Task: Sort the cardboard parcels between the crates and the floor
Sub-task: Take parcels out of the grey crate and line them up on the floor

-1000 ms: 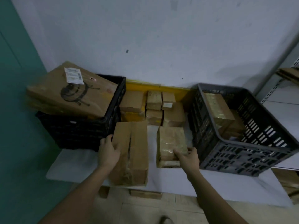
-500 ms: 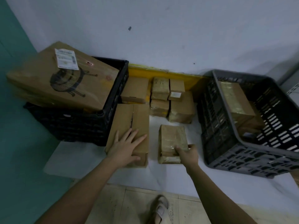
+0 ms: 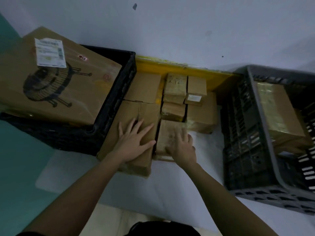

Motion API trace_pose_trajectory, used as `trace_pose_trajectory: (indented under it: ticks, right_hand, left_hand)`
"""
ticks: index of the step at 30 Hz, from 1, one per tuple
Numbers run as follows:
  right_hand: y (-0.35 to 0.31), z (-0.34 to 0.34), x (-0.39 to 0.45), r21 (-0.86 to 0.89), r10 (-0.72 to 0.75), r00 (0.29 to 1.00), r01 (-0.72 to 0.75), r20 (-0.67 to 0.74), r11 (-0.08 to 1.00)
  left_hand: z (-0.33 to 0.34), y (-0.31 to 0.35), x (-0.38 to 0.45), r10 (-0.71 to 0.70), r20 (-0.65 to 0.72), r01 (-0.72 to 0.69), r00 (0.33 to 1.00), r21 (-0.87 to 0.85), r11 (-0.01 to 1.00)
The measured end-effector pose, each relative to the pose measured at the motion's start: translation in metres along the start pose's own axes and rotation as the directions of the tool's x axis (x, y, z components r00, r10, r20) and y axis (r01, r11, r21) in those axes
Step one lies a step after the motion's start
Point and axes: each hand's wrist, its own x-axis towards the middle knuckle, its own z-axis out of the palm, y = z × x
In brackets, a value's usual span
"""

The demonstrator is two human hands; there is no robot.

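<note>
My left hand (image 3: 134, 142) lies flat with spread fingers on top of a long cardboard parcel (image 3: 119, 133) on the floor beside the black crate (image 3: 112, 106). My right hand (image 3: 181, 147) rests on a smaller tape-wrapped parcel (image 3: 167, 132) right next to it, fingers forward on its top. Behind these stand several small parcels (image 3: 177, 89) against a yellow strip (image 3: 170, 65) at the wall. A big box with a fan drawing (image 3: 56, 82) lies tilted across the black crate. The grey crate (image 3: 247, 150) at right holds a wrapped parcel (image 3: 279, 113).
A white sheet (image 3: 170, 193) covers the floor under the parcels and crates. A teal wall (image 3: 17, 159) stands at left and a pale wall (image 3: 170, 31) behind. A dark shape (image 3: 163, 229) shows at the bottom edge.
The tape-wrapped parcel has slid forward and left against the stacked parcels and the long parcel. My right hand shifted from its near corner onto its top. My left hand stays flat on the long parcel.
</note>
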Motion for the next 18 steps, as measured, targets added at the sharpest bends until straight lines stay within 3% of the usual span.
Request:
trace_pose_trajectory:
  ticks: [2, 4, 18]
  right_hand:
    - [0.000, 0.001, 0.009, -0.025, -0.105, 0.989, 0.108, 0.102, 0.994]
    - [0.002, 0.002, 0.016, 0.022, -0.112, 0.980, 0.110, 0.165, 0.994]
    - [0.002, -0.001, 0.028, 0.024, -0.066, 0.970, 0.062, 0.232, 0.998]
  left_hand:
    - [0.001, 0.000, 0.003, -0.007, 0.009, 0.007, 1.000, 0.005, 1.000]
    - [0.003, 0.000, 0.004, -0.016, 0.015, 0.016, 1.000, 0.002, 1.000]
    - [0.003, 0.001, 0.004, -0.022, -0.017, 0.022, 1.000, -0.012, 1.000]
